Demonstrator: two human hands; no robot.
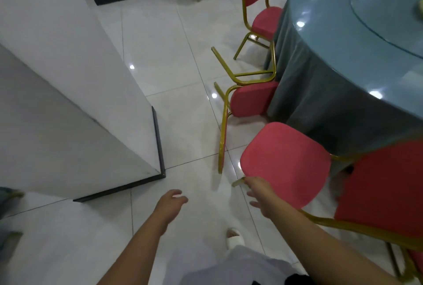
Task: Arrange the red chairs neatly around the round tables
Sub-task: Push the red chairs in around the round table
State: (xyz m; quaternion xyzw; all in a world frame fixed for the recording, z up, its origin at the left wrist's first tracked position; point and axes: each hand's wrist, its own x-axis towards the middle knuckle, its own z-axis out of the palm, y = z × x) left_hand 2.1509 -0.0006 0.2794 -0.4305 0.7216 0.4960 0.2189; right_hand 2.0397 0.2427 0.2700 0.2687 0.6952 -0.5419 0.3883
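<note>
The left hand (pixel 172 202) hangs over the white floor (pixel 171 60), with its fingers softly curled and nothing in it. The right hand (pixel 259 195) is at the edge of the nearest red chair (pixel 286 165), and its fingers look loosely spread. It is blurry there, so I cannot tell if it touches the chair. A short gold bar (pixel 238 183) sticks out just beside the thumb. This chair is close to the round table (pixel 343 67), which has a blue-grey cloth hanging down. A second red chair (pixel 251 99) lies tipped on its side by the table, with its gold legs pointing away. A third red chair (pixel 265 21) stands up straight with its seat against the cloth. A white wall (pixel 68 78) is on the left. A foot in a white shoe (pixel 234 237) stands on the floor below the hands.
</note>
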